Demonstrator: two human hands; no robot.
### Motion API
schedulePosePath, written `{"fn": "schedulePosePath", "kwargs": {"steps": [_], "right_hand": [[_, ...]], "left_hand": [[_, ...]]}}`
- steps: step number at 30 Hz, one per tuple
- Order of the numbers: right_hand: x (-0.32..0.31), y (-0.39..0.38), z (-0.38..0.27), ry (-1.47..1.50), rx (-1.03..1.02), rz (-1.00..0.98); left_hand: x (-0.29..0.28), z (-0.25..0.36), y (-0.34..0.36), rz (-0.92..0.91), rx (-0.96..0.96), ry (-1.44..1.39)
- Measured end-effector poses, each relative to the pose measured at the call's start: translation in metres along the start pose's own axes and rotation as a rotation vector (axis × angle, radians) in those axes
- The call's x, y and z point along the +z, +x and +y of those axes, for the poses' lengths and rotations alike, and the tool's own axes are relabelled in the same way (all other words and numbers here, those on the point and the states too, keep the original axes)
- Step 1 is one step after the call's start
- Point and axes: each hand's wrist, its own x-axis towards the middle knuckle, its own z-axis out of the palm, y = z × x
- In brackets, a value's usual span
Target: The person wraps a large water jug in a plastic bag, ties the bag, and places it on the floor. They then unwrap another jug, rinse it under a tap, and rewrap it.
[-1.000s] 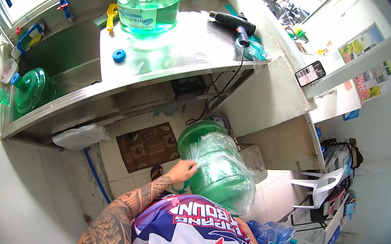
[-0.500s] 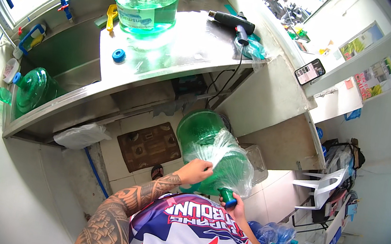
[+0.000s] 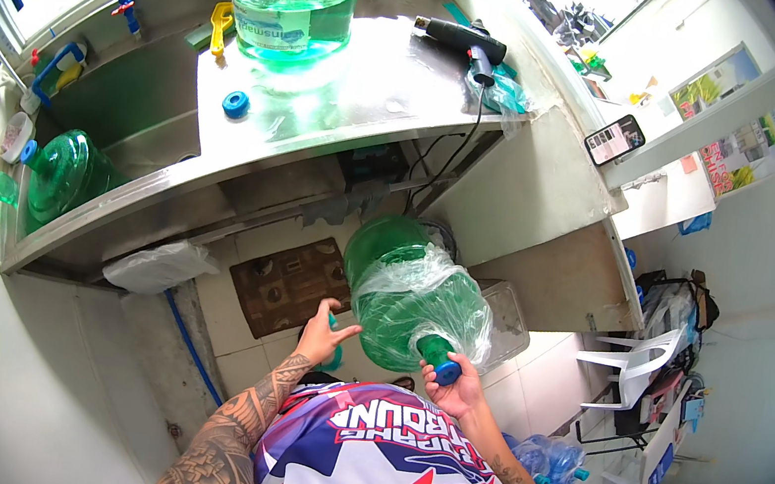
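Note:
A large green water jug is tilted in front of me, its neck toward me, with clear plastic wrap bunched around its body and shoulder. My right hand grips the neck of the jug, just by its blue cap. To the left of the jug, my left hand holds nothing, thumb and fingers spread apart close to the jug's side. Part of a green object shows behind that hand; I cannot make out what it is.
On the steel counter stand a second green jug, a loose blue cap, a yellow tool and a black heat gun with a hanging cord. Another green jug lies by the sink. A brown mat covers floor tiles.
My left hand has released the plastic wrap and moved left, its fingers spreading. The jug has shifted slightly left, and my right hand stays on its neck.

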Motion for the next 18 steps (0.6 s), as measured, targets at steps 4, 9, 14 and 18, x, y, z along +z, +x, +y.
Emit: {"fn": "schedulePosePath", "kwargs": {"steps": [4,9,14,18], "right_hand": [[0.005,-0.002,-0.002,0.099,0.046,-0.049],[0.012,-0.003,-0.005,0.279,0.089,-0.094],[0.011,-0.014,-0.001,0.180,0.078,-0.114],[0.008,-0.025,0.003,0.224,0.089,-0.142]], "left_hand": [[0.011,-0.035,0.000,-0.306,-0.078,-0.194],[0.014,-0.013,0.015,-0.057,0.070,-0.215],[0.000,0.010,0.041,-0.126,-0.075,0.042],[-0.004,0.015,0.047,-0.068,0.040,-0.029]]}}
